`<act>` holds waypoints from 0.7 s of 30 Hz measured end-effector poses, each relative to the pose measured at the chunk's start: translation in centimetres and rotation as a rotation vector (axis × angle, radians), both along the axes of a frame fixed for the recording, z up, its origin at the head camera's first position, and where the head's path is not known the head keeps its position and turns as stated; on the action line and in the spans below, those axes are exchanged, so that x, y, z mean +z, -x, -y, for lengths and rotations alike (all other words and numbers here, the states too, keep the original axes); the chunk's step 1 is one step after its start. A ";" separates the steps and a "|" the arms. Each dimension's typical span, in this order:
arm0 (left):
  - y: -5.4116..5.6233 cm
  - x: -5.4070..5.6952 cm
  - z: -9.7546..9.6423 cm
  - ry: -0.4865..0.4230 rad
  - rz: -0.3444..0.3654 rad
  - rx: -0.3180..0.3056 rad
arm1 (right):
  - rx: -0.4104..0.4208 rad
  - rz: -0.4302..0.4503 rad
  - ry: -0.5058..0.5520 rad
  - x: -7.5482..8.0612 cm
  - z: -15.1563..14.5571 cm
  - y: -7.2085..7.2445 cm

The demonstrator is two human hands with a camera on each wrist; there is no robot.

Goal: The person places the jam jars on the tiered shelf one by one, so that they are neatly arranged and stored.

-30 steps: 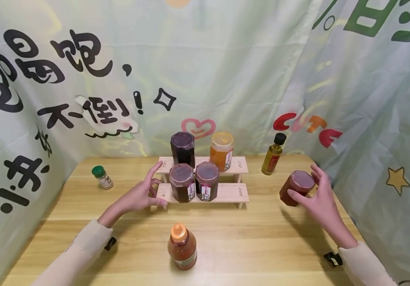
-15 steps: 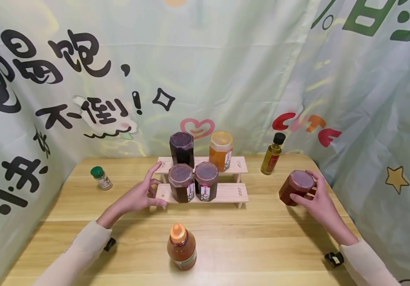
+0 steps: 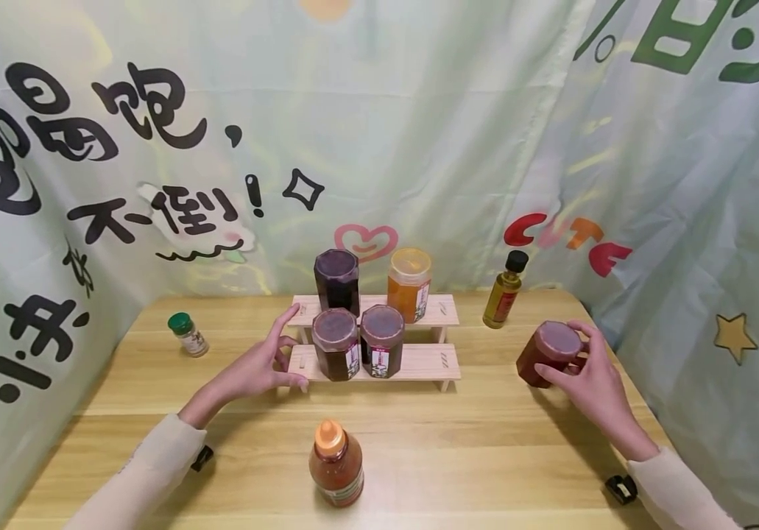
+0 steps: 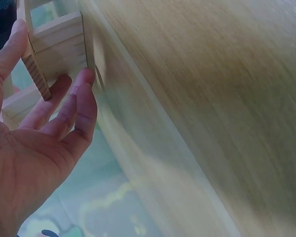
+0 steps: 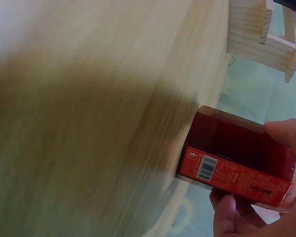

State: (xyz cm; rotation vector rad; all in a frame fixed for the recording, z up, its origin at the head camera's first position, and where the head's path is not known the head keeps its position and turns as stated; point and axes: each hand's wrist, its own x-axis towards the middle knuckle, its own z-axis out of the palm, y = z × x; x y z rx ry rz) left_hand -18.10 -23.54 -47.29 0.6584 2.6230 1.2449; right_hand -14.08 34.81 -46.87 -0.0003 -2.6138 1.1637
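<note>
At the left end of a two-tier wooden rack [image 3: 428, 362], my left hand [image 3: 256, 369] holds the boards, thumb by the lower front corner and index finger by the upper tier. The left wrist view shows the thumb and fingers [image 4: 84, 111] on either side of a board's end. On the right of the table, my right hand [image 3: 594, 386] grips a dark red octagonal jar [image 3: 541, 357] between thumb and fingers. Its red label with a barcode [image 5: 207, 168] shows in the right wrist view. Two dark jars [image 3: 336, 353] stand on the lower tier.
A dark purple jar [image 3: 337, 283] and an amber jar [image 3: 406, 294] stand on the upper tier. An oil bottle [image 3: 503, 294], a green-capped shaker [image 3: 190, 338] and an orange-capped sauce bottle [image 3: 338, 471] stand around the rack. Printed curtains [image 3: 419, 132] enclose the table.
My right hand's fingers have come down and closer round the red jar, which stays in nearly the same spot. My left hand keeps its place at the rack.
</note>
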 end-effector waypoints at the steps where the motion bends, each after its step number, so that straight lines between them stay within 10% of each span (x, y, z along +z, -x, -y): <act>1: 0.0 0.1 0.1 0.004 -0.005 0.000 | -0.010 -0.001 -0.007 0.0 0.0 0.0; 21: 0.2 -0.1 0.1 -0.001 -0.001 -0.002 | -0.054 0.018 0.041 1.3 1.6 -2.1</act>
